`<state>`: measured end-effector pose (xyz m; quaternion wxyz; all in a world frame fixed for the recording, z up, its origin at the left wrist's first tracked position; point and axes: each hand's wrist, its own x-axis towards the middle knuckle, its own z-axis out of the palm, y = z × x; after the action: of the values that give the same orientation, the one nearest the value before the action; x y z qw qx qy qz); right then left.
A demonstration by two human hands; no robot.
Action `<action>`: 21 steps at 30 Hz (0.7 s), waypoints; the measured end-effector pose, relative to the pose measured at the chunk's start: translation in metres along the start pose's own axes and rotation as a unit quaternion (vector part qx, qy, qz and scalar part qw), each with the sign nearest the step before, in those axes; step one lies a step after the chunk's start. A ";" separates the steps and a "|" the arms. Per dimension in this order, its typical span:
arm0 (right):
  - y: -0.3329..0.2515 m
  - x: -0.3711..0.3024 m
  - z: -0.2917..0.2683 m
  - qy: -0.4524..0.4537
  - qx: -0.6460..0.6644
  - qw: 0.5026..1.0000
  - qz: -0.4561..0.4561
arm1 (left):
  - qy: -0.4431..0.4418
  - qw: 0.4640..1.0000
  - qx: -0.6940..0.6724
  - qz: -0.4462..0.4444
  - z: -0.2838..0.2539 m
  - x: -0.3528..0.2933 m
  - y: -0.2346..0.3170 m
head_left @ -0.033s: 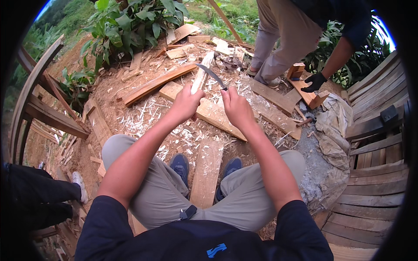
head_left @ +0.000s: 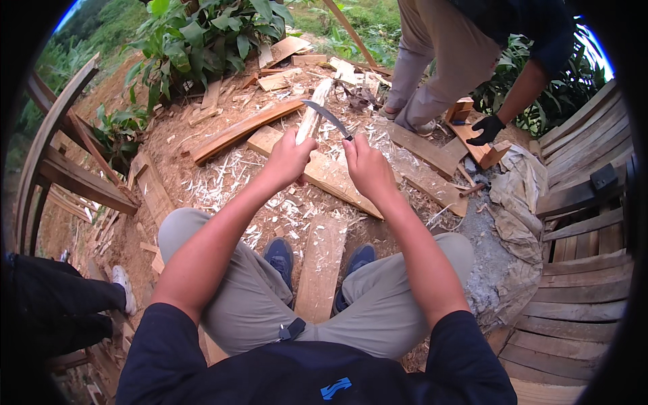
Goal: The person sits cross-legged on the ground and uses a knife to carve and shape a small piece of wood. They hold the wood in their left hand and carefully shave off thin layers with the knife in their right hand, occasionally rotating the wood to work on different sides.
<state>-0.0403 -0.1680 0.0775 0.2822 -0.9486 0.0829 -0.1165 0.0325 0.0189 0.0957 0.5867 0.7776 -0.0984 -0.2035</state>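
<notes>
My left hand (head_left: 290, 160) is closed around the near end of a pale, whittled wooden stick (head_left: 317, 108) that points away from me. In my right hand (head_left: 368, 165) is a knife with a curved dark blade (head_left: 326, 116); its handle is mostly hidden by my fingers. The blade reaches left across the stick, its tip just past the stick's far side; whether the edge touches the wood I cannot tell. Beneath my hands a thick wooden plank (head_left: 344, 183) lies slantwise on the ground, with pale shavings (head_left: 226, 174) scattered about.
A reddish beam (head_left: 246, 131) lies at far left, and a board (head_left: 320, 266) runs between my shoes. At right, a person's dark-gloved hand (head_left: 486, 128) is by a small wooden piece (head_left: 476, 145). A crumpled sheet (head_left: 516, 196) and slatted wood (head_left: 580, 297) line the right side.
</notes>
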 end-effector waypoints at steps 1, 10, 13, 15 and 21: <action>-0.005 -0.002 -0.004 -0.005 0.001 1.000 -0.002 | 0.003 1.000 0.000 0.004 -0.001 0.001 0.000; 0.021 0.021 0.001 0.103 -0.127 0.986 -0.025 | -0.076 0.996 -0.035 -0.009 -0.003 0.009 0.003; 0.008 0.012 0.016 0.061 -0.072 0.995 0.024 | -0.071 0.997 -0.022 -0.034 -0.004 -0.001 0.001; 0.006 0.012 0.020 0.011 -0.026 0.998 0.052 | -0.056 0.998 0.009 -0.039 -0.004 0.001 -0.004; 0.028 0.019 0.041 -0.082 0.278 0.950 0.118 | -0.039 0.998 0.045 -0.034 0.002 0.008 -0.011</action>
<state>-0.0138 -0.1744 0.0315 0.5526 -0.8221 0.1351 -0.0229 0.0376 0.0175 0.0832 0.5394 0.7977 -0.1034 -0.2491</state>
